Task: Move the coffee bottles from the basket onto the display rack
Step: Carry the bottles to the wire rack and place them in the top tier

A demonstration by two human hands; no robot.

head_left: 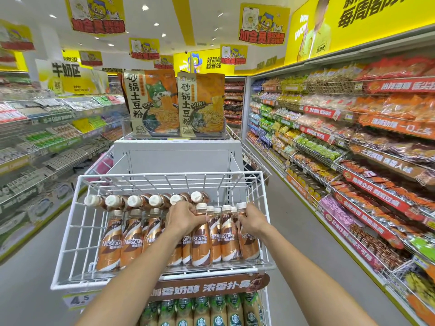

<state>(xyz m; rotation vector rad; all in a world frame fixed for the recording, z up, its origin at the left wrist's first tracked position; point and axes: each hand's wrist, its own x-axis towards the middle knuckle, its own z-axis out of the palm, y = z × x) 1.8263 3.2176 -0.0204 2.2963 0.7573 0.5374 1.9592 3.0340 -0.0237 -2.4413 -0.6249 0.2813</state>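
A white wire display rack (70,222) stands in front of me and holds brown Nescafé coffee bottles (111,241). Several stand upright in a front row, and several more (113,201) lie on their sides behind them. My left hand (183,218) grips the neck of an upright bottle (201,245) near the middle. My right hand (251,222) is closed on the neck of the rightmost upright bottle (248,241). No basket is in view.
Below the rack sits a tier of green-capped Starbucks bottles (202,311), under a brown sign (207,289). Two noodle bags (174,104) stand on top of the unit. Stocked shelves line the aisle on the left (47,142) and right (353,149).
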